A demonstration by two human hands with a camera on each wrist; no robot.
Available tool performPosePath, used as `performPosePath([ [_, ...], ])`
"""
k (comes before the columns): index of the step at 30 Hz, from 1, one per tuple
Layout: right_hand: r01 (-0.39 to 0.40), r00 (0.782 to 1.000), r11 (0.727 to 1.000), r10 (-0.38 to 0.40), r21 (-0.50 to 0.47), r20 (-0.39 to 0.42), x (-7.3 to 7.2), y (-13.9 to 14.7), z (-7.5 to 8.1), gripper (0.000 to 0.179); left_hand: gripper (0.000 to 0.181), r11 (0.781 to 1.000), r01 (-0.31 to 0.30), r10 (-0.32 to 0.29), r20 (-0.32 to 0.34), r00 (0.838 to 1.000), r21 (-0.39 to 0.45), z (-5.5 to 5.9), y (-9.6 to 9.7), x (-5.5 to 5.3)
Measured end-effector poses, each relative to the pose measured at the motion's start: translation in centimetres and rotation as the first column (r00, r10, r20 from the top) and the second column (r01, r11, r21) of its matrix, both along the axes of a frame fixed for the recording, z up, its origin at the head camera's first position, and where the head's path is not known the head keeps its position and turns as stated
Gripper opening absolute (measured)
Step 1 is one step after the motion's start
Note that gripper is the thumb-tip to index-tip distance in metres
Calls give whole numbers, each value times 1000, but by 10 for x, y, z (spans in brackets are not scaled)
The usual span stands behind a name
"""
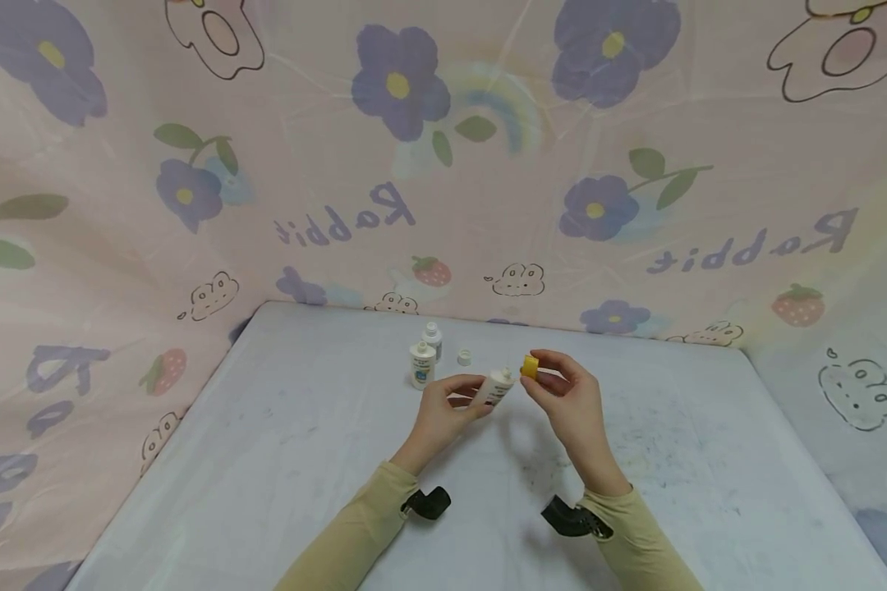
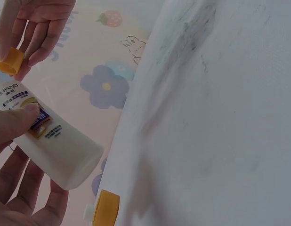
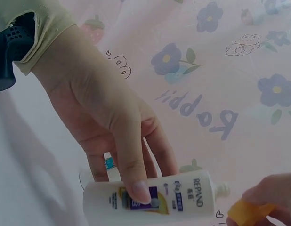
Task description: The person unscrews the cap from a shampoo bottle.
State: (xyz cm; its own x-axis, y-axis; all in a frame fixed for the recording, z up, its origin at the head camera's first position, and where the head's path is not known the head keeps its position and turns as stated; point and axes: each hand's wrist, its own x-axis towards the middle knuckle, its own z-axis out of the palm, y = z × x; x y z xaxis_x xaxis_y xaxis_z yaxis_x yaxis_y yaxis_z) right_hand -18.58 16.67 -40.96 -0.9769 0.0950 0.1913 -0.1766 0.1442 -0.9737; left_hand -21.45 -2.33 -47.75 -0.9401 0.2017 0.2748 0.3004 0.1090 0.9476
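Observation:
My left hand [image 1: 447, 410] grips a white plastic bottle [image 1: 498, 386] with its bare neck tilted up to the right. Printing on its label [image 2: 35, 117] reads REPAND, and my thumb presses across it. A yellow cap [image 1: 530, 367] is pinched between the fingertips of my right hand [image 1: 569, 402], just beyond the bottle's neck. In the left wrist view this cap [image 2: 12, 61] sits close over the bottle's top. The right wrist view has the uncovered nozzle [image 3: 222, 189] pointing at the cap [image 3: 249, 212].
Behind my left hand two more white bottles, one in front [image 1: 423, 367] and one behind [image 1: 434, 336], stand upright without caps. A small white cap [image 1: 464, 357] lies to their right. Another yellow cap [image 2: 106, 208] rests on the white table [image 1: 266, 460]. Patterned cloth [image 1: 488, 164] hangs around it.

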Motion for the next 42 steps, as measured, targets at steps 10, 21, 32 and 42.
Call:
performPosePath([
  [10,-70,997,997,70,-21,32,3,-1,2,37,40,1000,-4,4,10,1000,-13,0,-13,-1],
  [21,-125,991,991,123,39,50,-3,-4,-13,35,43,999,1,1,61,998,-33,-6,-53,0],
  [32,-202,977,976,195,82,86,-6,-15,-27,33,41,998,32,-29,61,998,-48,21,-82,14],
  [42,-216,976,953,207,212,64,-14,-30,-47,28,46,998,33,-28,84,996,-57,22,-97,8],
])
